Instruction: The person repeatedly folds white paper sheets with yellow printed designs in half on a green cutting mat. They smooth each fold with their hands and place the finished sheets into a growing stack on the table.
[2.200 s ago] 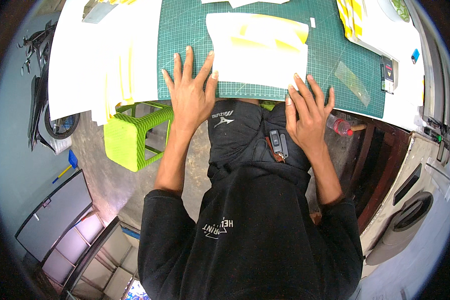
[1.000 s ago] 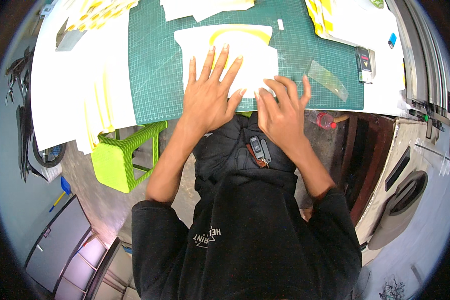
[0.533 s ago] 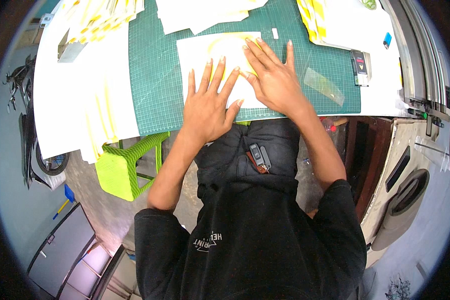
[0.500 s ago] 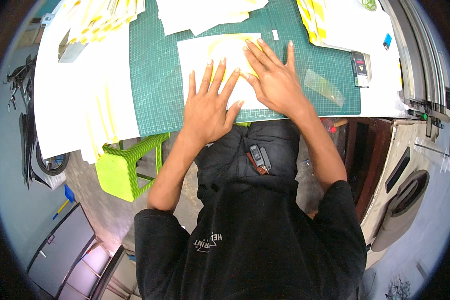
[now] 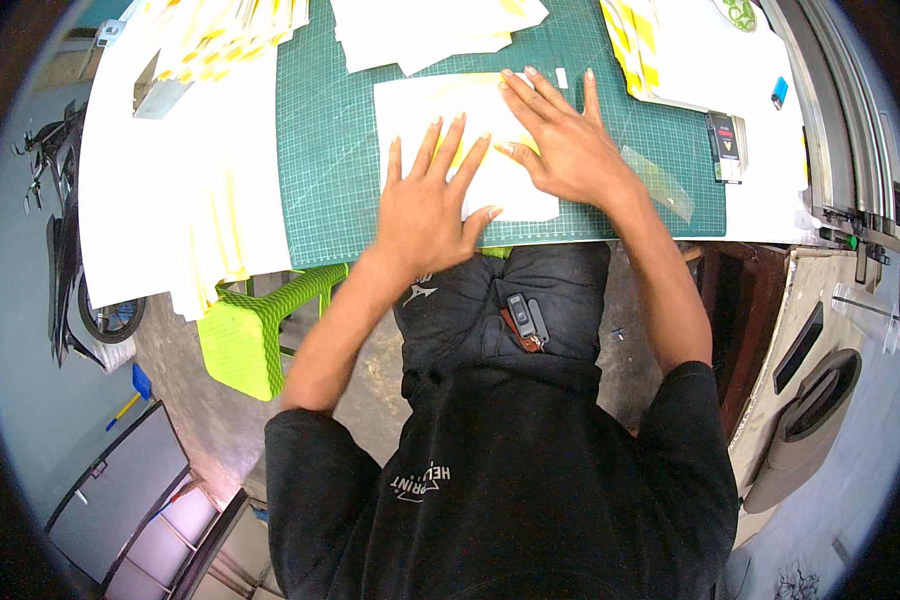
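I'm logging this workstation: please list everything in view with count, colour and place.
Table: one, white, upper half.
Cutting mat: one, green, on the table.
Paper sheet: one, white and yellow, on the mat.
Loose papers: several, white, mat's far side.
Patterned papers: count unclear, white and yellow, either side.
Clear strip: one, transparent, mat's right.
Box: one, mostly black, mat's right edge.
Small object: one, blue, table's right.
Stool: one, green, below table's left.
Key fob: one, grey, on trousers.
Motorcycle: one, dark, far left.
Left hand: one, bare, over sheet's left.
Right hand: one, bare, over sheet's right.

right fingers (image 5: 591, 96) moved up sheet (image 5: 518, 196) from lower right corner; left fingers (image 5: 396, 163) shifted onto it.
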`<state>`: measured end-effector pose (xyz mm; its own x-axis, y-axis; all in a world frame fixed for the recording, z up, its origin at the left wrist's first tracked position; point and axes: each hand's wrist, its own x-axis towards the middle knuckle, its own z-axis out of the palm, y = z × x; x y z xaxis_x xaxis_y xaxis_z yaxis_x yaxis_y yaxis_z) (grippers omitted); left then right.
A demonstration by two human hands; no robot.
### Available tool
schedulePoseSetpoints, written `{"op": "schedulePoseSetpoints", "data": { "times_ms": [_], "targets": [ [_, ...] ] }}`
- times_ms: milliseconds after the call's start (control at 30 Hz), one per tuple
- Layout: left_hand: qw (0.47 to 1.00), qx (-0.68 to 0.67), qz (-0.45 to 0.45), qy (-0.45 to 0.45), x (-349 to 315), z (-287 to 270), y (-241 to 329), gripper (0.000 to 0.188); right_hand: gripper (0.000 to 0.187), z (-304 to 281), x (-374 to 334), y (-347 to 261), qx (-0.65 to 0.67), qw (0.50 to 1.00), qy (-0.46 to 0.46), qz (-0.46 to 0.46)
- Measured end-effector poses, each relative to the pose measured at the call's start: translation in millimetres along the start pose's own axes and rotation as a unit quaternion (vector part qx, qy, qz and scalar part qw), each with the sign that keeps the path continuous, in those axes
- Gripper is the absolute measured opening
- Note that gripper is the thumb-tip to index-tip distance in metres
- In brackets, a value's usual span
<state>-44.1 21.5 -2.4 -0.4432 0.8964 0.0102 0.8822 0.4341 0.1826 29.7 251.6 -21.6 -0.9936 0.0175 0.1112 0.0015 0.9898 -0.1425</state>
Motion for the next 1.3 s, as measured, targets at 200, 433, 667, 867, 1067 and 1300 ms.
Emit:
{"op": "schedulePoseSetpoints", "data": {
  "times_ms": [200,433,667,867,1067,1300],
  "targets": [
    [0.996,0.031,0.065,-0.043,37.7,-10.1,-30.0,0.131,0.073,-6.1,1.4,-3.4,0.002,0.999,-0.033,0.008],
    [0.997,-0.014,0.054,-0.051,51.5,-10.7,-50.8,0.160,0.074,-5.6,-1.2,-1.8,0.002,0.999,-0.031,0.010],
    [0.988,0.067,-0.027,-0.139,22.5,-38.8,-101.0,0.170,0.075,-3.2,-0.7,-0.4,0.005,0.999,-0.038,0.017],
    [0.997,-0.038,-0.027,-0.060,15.3,-38.1,-112.9,0.156,0.062,-8.8,-13.0,14.1,0.207,0.973,0.072,0.070],
    [0.996,-0.071,0.026,0.046,-12.2,-19.9,-61.8,0.089,0.049,-15.6,-51.8,-32.5,0.177,0.977,0.118,0.019],
    [0.991,-0.057,0.064,0.103,-19.4,-11.8,-38.9,0.060,0.047,-17.7,-44.1,-47.7,0.152,0.985,0.086,-0.016]
  ]
}}
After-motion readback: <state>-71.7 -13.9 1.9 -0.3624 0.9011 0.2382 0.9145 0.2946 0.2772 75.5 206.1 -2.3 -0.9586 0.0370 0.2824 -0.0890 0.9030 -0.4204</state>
